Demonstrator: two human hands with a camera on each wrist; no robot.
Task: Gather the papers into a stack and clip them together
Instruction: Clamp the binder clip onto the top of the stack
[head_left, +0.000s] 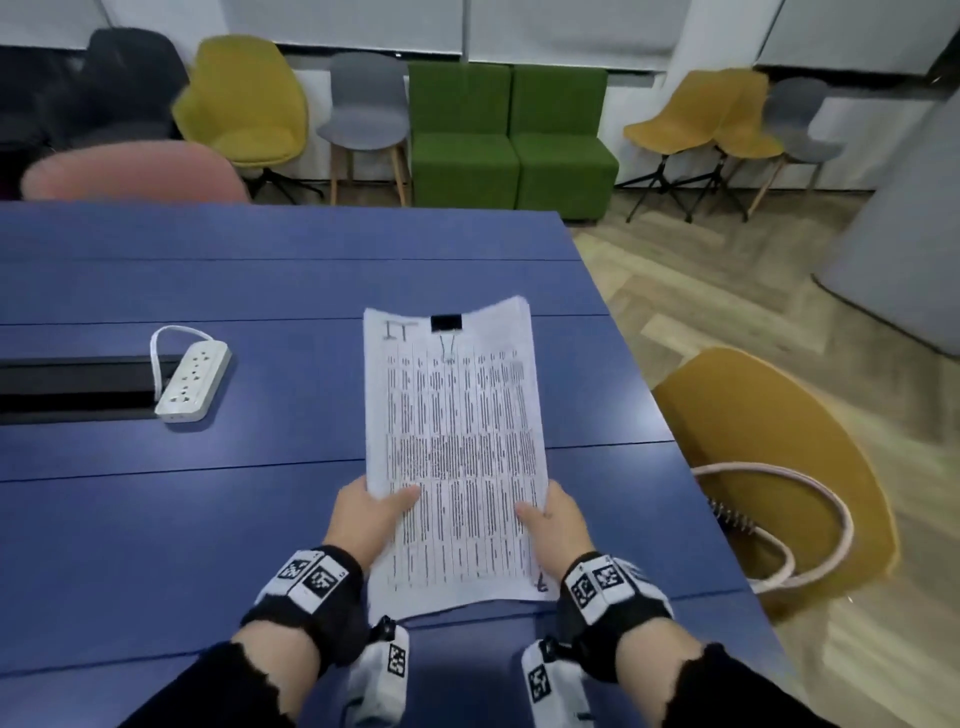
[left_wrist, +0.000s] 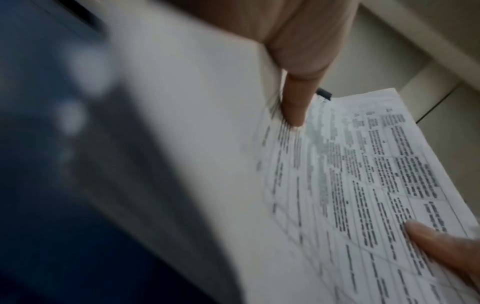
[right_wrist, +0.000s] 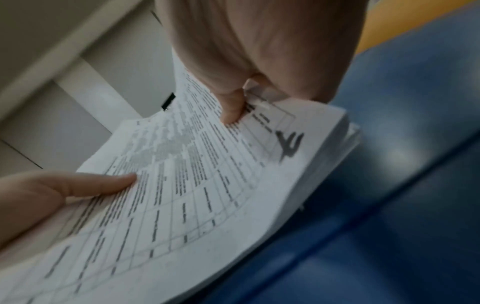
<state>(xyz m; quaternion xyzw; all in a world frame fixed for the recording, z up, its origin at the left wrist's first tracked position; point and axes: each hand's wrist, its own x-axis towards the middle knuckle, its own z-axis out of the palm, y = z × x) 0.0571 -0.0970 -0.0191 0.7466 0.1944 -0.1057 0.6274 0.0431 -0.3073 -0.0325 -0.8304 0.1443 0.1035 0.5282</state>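
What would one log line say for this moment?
paper stack: clipped by black binder clip | left hand: holds stack | right hand: holds stack | stack: above blue table

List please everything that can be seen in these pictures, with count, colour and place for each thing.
paper stack: one, white with printed tables, held above the table's near right part
binder clip: one, black, on the stack's far edge
table: one, blue, fills the foreground
power strip: one, white, left on the table beside a dark cable slot
green sofa seats: two, by the far wall
chairs: yellow, grey, pink and more at far right; one mustard beside the table
left hand: one, grips the stack's near left edge
right hand: one, grips the stack's near right edge
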